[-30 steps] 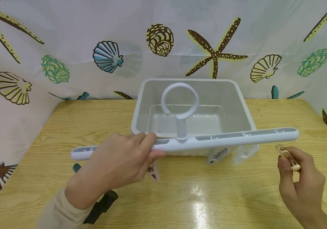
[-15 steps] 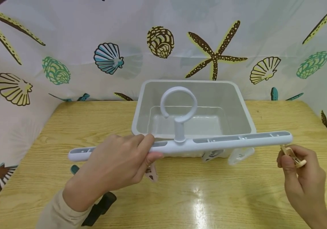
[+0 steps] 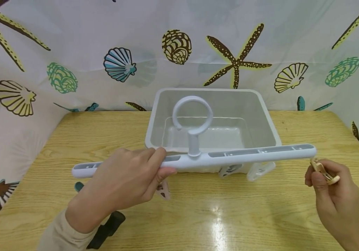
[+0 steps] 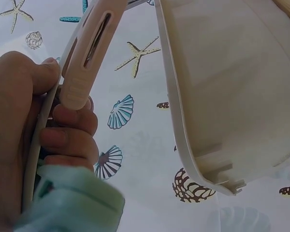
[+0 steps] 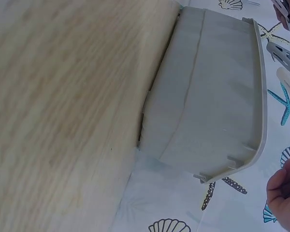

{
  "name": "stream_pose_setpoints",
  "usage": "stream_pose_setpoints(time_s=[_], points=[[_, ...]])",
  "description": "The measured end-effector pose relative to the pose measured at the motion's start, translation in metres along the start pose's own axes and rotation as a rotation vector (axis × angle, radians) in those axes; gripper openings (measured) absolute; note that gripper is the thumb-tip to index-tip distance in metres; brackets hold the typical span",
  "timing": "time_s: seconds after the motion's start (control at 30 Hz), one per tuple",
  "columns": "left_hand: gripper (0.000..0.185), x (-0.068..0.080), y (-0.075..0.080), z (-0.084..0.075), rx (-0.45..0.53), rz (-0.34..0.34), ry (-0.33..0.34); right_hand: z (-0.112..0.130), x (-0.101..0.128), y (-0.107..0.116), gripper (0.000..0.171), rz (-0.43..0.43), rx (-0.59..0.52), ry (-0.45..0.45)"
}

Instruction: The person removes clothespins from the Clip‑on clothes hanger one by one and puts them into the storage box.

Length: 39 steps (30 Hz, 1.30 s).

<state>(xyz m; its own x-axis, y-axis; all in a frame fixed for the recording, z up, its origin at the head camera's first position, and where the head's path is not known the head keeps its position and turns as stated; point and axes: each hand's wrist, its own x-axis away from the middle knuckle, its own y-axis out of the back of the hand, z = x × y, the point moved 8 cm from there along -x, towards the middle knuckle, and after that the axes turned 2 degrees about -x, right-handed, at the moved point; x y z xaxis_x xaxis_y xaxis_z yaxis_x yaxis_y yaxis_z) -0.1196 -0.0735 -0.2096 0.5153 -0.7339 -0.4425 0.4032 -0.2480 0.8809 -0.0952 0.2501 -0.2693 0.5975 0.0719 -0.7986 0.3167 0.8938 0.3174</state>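
A pale lavender clip hanger [image 3: 261, 154] with a ring hook is held up level by my left hand [image 3: 121, 179], whose fingers wrap the bar left of the hook. Between the thumb and fingers of my right hand [image 3: 337, 198] is a beige clip [image 3: 326, 172], just under the bar's right end; whether it touches the bar I cannot tell. A grey clip [image 3: 231, 169] and a white clip [image 3: 261, 170] hang from the right half. Below my left hand hangs a pink clip [image 4: 89, 53], and a teal clip [image 4: 75, 200] shows farther left, partly hidden in the head view.
Behind the hanger, a light grey plastic bin [image 3: 267, 115] stands on the wooden table [image 3: 195, 223]. A white cloth with shell and starfish prints [image 3: 148, 31] rises along the table's back and sides. Something black [image 3: 107, 230] shows by my left wrist.
The hanger has shifted slightly left in my left hand's grip, its clips with it. My right hand has moved a little right, and the beige clip has turned and spread wider.
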Motion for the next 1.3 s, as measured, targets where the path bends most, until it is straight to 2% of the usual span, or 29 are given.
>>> stream_pose_setpoints(time_s=[0.33,0.57,0.87,1.07,1.3], points=[[0.056,0.003,-0.001,0.001,-0.007,-0.014,0.003,0.002,-0.005,0.012,0.033,-0.037,-0.025,0.036],[0.055,0.003,-0.006,0.000,0.003,0.030,-0.001,0.003,-0.016,0.013,0.033,-0.037,-0.042,0.068],[0.053,0.003,-0.010,0.001,0.025,0.078,0.011,0.004,-0.030,0.012,0.039,-0.003,0.054,0.099],[0.056,0.003,-0.012,-0.001,0.011,0.061,0.002,0.008,-0.038,0.011,0.042,0.025,0.099,0.112],[0.057,0.001,-0.015,-0.001,0.010,0.063,-0.002,0.013,-0.047,0.005,0.048,0.106,0.247,0.130]])
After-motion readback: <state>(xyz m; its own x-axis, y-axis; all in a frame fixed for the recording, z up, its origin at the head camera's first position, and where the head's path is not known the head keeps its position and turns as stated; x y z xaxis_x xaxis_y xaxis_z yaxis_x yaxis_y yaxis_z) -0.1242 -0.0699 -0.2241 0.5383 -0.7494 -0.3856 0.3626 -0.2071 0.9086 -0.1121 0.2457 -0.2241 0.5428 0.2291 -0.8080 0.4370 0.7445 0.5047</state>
